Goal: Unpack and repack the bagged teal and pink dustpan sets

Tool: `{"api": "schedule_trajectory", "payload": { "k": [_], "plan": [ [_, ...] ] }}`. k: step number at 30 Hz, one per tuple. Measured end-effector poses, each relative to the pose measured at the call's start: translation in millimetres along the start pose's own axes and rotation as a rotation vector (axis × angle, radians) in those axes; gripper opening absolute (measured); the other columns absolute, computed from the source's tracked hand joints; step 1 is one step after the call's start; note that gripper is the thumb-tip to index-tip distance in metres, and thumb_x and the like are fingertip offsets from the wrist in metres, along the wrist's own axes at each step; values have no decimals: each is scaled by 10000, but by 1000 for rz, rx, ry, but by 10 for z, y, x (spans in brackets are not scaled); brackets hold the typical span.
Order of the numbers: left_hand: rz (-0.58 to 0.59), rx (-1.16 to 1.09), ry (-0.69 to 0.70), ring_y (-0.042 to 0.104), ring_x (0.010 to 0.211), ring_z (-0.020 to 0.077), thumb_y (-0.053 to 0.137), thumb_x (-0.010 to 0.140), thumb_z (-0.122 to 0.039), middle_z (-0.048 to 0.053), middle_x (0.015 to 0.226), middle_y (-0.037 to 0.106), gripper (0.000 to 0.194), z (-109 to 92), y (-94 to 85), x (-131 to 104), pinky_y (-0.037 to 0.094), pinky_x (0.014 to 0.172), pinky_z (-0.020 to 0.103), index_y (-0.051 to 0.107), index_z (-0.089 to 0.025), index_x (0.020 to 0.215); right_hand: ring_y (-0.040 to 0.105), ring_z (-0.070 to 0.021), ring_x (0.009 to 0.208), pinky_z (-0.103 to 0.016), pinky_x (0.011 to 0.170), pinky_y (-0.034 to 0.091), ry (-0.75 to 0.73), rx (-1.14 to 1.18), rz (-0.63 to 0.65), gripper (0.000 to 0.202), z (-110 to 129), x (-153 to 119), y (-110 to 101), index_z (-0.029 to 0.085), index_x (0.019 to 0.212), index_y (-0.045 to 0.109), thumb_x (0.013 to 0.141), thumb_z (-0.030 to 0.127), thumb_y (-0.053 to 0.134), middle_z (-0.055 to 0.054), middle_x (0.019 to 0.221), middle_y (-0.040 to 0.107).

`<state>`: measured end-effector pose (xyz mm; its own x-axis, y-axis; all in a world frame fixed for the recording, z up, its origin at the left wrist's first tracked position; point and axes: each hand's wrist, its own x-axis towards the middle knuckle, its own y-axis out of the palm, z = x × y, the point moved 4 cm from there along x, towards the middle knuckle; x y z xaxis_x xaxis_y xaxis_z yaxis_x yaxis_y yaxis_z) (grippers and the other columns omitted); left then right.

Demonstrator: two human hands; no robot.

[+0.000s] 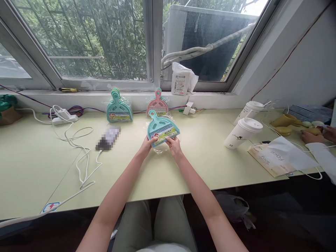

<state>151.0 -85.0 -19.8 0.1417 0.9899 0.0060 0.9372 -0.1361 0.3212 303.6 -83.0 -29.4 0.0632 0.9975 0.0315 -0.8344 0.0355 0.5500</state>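
A teal dustpan and brush set in a clear wrapper is held over the middle of the table. My left hand pinches its lower left edge, thumb on the printed label. On its lower right edge my right hand is closed, thumb in front. The handle points away from me, tilted a little to the left. Behind it, pink dustpan sets lean against the sill wall. Further left, several teal dustpan sets stand together against the same wall.
A phone, white cables and a power strip lie on the left. White cups and a tissue pack are on the right. Another person's hands hold something yellowish at the far right.
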Motion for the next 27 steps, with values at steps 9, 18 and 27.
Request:
{"api": "schedule_trajectory", "payload": {
  "k": [9,18,27],
  "plan": [
    [-109,18,-66,660,858,243,716,644,-249,88,1095,647,626,-18,-66,19,551,714,375,480,-208,1222,665,-213,980,-361,928,535,160,-119,114,364,13,50,-66,181,979,640,659,300,766,-59,996,704],
    [-204,-105,-212,695,830,272,674,673,-203,140,1102,664,533,-4,-461,103,586,666,354,544,-140,1186,385,-318,1312,-536,1084,318,-438,-1046,204,428,445,40,-191,298,997,692,597,199,808,-36,1341,522],
    [79,31,-316,670,632,187,708,702,-259,148,1022,675,466,107,-328,85,555,517,254,578,-117,1127,475,-266,1160,-483,1057,309,-472,-955,59,129,390,158,-311,279,771,700,810,379,628,-41,1140,628]
  ]
}}
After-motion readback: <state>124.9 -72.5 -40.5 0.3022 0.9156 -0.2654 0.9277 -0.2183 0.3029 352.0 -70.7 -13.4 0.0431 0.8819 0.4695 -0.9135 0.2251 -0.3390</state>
